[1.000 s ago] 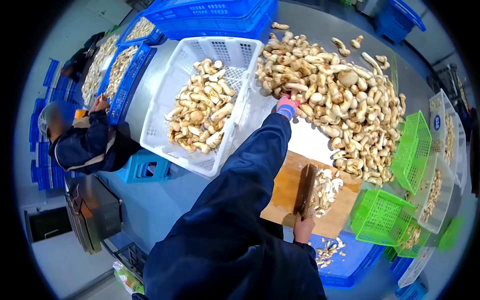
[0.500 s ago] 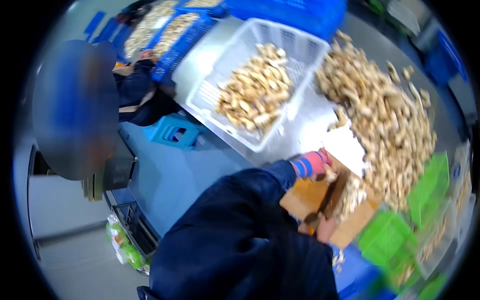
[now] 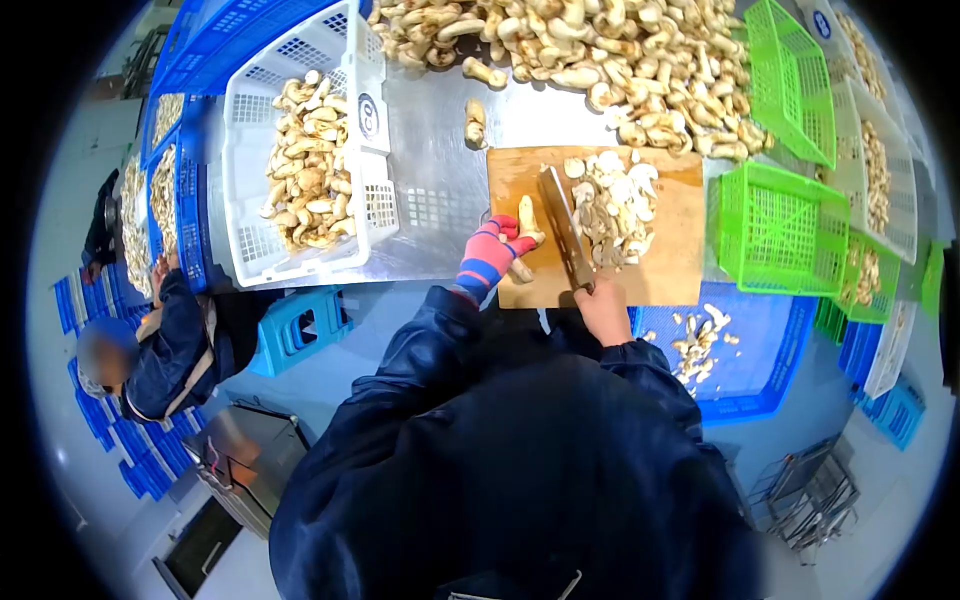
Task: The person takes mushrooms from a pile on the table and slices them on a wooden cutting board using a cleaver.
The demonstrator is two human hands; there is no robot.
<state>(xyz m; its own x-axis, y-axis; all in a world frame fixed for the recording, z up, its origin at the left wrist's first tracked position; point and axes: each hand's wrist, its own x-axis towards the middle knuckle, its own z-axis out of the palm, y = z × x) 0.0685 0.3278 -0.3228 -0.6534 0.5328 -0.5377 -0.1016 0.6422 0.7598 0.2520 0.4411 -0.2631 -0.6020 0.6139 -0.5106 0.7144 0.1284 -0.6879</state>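
Note:
My left hand (image 3: 490, 250), in a pink and blue striped glove, is closed around a tan mushroom (image 3: 528, 215) at the left side of the wooden cutting board (image 3: 675, 285). Another mushroom piece (image 3: 520, 270) lies just under that hand. My bare right hand (image 3: 602, 308) grips the handle of a knife (image 3: 569, 230), whose blade stands on edge and points away from me. Right of the blade, a heap of pale mushroom slices (image 3: 625, 200) spreads over the board. The blade is apart from the held mushroom.
A large mushroom pile (image 3: 640, 60) covers the table's far side. On the left stands a white crate (image 3: 240, 160) of mushrooms; on the right, green baskets (image 3: 780, 240). A blue crate (image 3: 770, 370) with scraps sits below the board. A co-worker (image 3: 180, 350) is at far left.
My view has swung round, so the board now shows nearly level in front of me. The left hand has come down to the board's left side with a mushroom. The knife is now plainly visible.

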